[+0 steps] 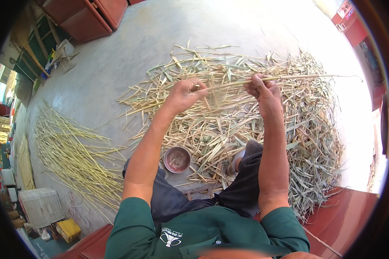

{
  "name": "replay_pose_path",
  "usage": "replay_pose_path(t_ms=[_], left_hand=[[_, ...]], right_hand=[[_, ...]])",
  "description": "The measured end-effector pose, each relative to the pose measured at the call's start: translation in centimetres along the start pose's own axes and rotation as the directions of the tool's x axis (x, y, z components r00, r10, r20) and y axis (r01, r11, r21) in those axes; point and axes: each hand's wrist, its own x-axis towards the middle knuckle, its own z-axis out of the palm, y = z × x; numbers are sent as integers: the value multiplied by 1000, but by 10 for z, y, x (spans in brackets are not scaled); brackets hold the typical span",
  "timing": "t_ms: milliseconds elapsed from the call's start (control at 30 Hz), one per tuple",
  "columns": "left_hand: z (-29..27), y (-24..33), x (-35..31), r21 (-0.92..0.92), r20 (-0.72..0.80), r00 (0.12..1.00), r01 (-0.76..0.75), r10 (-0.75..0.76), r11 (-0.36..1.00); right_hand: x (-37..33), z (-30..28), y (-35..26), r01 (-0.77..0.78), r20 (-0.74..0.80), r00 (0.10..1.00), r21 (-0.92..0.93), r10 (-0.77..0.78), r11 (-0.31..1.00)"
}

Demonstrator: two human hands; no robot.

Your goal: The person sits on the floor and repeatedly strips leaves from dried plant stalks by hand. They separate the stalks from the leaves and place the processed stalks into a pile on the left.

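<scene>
A long, thin reed stalk (309, 77) is held up level across my front, its fine tip pointing far right. My right hand (266, 96) pinches it between thumb and fingers. My left hand (184, 96) is closed near the stalk's thick end, fingers and thumb pressed together around it. A strip of dry husk blurs with motion just right of that hand. Beneath both hands spreads a broad heap of stripped dry leaves and husks (233, 123). Between my knees stands a small round bowl (177, 151) with a brownish inside.
Bare yellow-green stalks (73, 151) lie in a loose bundle on the floor at left. Behind it are a white wire crate (41, 207) and a yellow box (68, 230). Red-brown furniture (84, 23) stands at the far left. The leaf pile (311, 172) reaches along my right side.
</scene>
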Motion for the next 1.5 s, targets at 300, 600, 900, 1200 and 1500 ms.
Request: replay_pose_path(t_ms=[300, 600, 900, 1200, 1500], left_hand=[[5, 6, -1, -296, 28, 980, 195, -195, 935], [9, 2, -5, -522, 32, 982, 173, -184, 835], [-13, -4, 0, -343, -292, 949, 10, -117, 939], [4, -30, 2, 656, -133, 953, -121, 273, 745], [13, -11, 7, 216, -187, 976, -68, 110, 974]], right_hand=[[-1, 1, 2, 95, 87, 991, 28, -97, 995], [-4, -10, -6, 167, 200, 966, -4, -163, 986], [-13, -36, -21, 240, 203, 953, -46, -226, 970], [-10, -30, -24, 241, 212, 953, -88, -218, 967], [-7, -31, -23, 270, 197, 950, -129, -242, 954]])
